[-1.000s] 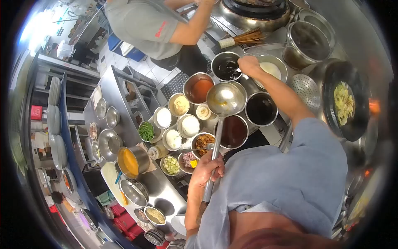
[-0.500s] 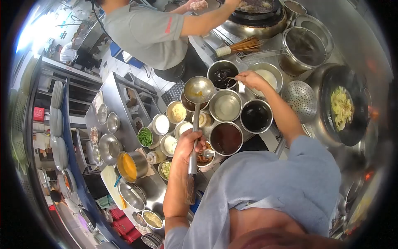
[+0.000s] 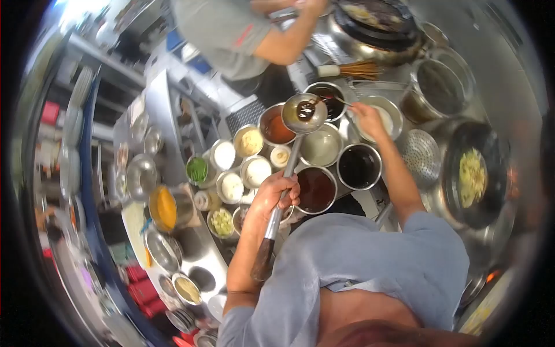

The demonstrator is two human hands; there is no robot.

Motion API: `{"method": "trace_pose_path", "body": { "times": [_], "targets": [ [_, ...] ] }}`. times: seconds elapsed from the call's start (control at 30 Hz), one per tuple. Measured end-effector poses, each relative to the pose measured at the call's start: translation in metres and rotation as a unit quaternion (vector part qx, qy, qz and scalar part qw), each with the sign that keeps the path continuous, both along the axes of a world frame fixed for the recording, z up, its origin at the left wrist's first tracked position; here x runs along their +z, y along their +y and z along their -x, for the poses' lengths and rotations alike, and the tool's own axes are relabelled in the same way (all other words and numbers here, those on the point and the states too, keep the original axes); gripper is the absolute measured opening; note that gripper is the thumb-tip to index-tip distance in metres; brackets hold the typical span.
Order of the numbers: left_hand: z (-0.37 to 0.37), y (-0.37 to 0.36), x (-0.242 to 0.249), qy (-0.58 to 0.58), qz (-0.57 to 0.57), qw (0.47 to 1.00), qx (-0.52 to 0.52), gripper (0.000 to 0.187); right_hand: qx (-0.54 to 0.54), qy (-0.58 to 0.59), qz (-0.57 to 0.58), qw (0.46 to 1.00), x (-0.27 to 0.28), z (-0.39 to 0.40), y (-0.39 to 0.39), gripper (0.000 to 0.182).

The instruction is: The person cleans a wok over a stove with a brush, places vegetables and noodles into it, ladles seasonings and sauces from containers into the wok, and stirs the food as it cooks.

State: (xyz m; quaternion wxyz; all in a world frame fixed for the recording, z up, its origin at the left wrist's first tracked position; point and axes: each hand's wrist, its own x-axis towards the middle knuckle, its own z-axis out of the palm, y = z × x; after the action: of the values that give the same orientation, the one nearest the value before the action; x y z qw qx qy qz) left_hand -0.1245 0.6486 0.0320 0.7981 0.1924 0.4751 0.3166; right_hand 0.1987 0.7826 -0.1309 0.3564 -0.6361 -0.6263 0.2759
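My left hand [image 3: 274, 195] is wrapped round the handle of a long ladle [image 3: 293, 153] with a dark wooden end. Its bowl, above the sauce pots, holds some dark brown sauce [image 3: 306, 111]. My right hand [image 3: 370, 120] pinches the thin handle of a small spoon [image 3: 342, 102], which reaches left toward the ladle; its tip is blurred. Beneath the spoon is a pot of dark sauce [image 3: 334, 110], partly hidden by the ladle bowl. A pot of pale liquid [image 3: 384, 118] lies under my right hand. Close by are a pot of clear liquid [image 3: 321, 144] and a pot of black sauce [image 3: 359, 166].
On the right, chopped cabbage [image 3: 473, 178] lies in a wok [image 3: 500, 168], beside a perforated strainer [image 3: 420, 152]. Containers of white seasoning [image 3: 223, 155] and chopped greens [image 3: 197, 169] stand left. A co-worker in a grey shirt [image 3: 222, 40] stands near another wok [image 3: 376, 29]. A bamboo brush [image 3: 352, 70] lies between.
Dark sauce now sits in the ladle, which has moved up and right. The spoon has come out of the dark sauce pot toward the ladle. The whole view has shifted slightly.
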Motion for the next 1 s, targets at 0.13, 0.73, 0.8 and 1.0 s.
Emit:
{"method": "trace_pose_path", "body": {
  "times": [0.13,0.73,0.8,1.0],
  "targets": [
    [0.049,-0.064,0.017,0.037,-0.038,0.999,-0.004,0.01,0.056,-0.178,0.08,0.979,-0.011,0.004,0.033,0.028],
    [0.075,-0.319,-0.007,0.106,0.088,0.866,0.482,0.014,0.524,-0.13,-0.092,0.837,0.03,0.358,-0.063,0.021],
    [0.072,-0.322,-0.018,0.093,0.094,0.86,0.492,0.014,0.512,-0.096,-0.097,0.848,0.042,0.355,-0.062,0.021],
    [0.072,-0.32,-0.032,0.066,0.1,0.868,0.481,0.013,0.492,-0.109,-0.021,0.864,0.025,0.368,-0.056,0.028]
  ]
}}
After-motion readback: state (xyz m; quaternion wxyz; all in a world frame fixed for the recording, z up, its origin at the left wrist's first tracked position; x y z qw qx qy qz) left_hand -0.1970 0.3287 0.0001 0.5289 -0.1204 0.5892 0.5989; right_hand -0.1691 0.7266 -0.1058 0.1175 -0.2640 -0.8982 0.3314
